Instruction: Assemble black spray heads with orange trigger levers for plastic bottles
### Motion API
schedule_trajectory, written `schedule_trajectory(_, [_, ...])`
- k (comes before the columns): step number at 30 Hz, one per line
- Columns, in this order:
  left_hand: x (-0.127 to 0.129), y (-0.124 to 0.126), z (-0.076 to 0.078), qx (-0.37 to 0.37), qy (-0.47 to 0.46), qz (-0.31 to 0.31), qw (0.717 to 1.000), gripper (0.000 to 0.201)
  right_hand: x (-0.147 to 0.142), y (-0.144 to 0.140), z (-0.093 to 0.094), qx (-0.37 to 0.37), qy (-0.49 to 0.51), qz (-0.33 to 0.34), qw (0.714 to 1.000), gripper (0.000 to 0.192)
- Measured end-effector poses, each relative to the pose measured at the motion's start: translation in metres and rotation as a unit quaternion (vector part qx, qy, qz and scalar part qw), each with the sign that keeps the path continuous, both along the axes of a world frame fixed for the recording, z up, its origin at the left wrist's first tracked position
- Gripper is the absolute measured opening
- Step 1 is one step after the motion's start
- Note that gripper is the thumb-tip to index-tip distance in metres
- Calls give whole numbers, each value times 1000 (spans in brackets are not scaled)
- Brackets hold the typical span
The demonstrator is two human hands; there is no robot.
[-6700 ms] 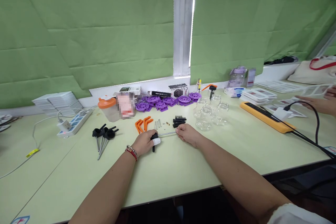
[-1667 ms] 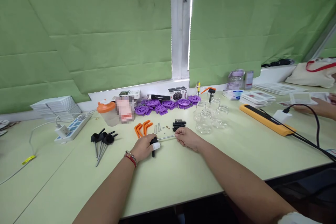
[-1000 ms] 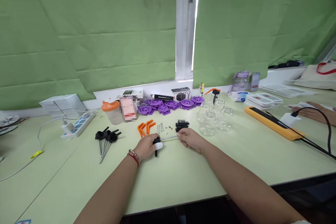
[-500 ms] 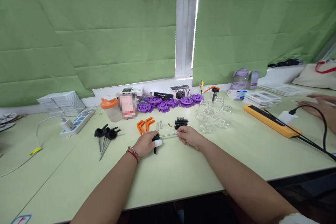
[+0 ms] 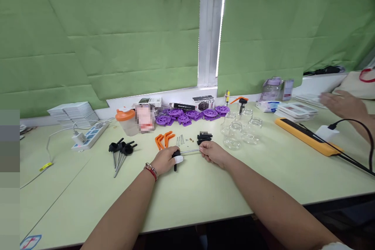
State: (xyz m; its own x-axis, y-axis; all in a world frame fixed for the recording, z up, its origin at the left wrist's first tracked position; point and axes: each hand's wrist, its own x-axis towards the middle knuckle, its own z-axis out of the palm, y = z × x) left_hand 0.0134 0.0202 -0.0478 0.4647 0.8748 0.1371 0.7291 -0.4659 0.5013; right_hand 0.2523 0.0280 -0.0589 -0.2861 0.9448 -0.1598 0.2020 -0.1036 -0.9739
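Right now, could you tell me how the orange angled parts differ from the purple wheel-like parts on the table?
The orange angled parts are few, bent strips lying just beyond the left hand; the purple wheel-like parts are many, round and spoked, heaped farther back near the window sill. Both lie loose on the table, untouched.

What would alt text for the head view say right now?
Over a pale green table, the left hand grips a black-handled part while the right hand pinches its metal rod. Orange brackets, purple wheels and glass jars lie beyond.
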Motion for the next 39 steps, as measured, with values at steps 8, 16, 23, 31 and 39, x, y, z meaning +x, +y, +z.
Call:
schedule_trajectory(8, [-1,-1,-1,5,7,-1,1000,28,1,-1,-1,7,-4,14,1000,17])
schedule_trajectory(16, [-21,-2,17,166,50,216,961,32,1,-3,1,-4,-10,2,1000,21])
schedule_trajectory(23, [-62,5,30,124,134,462,868,32,3,-3,0,3,-17,16,1000,24])
schedule_trajectory(31, [-68,9,26,23,182,484,856,31,4,1,-5,0,-11,19,1000,26])
schedule_trajectory(39, [-74,8,29,45,137,503,852,49,4,0,-6,9,-9,25,1000,27])
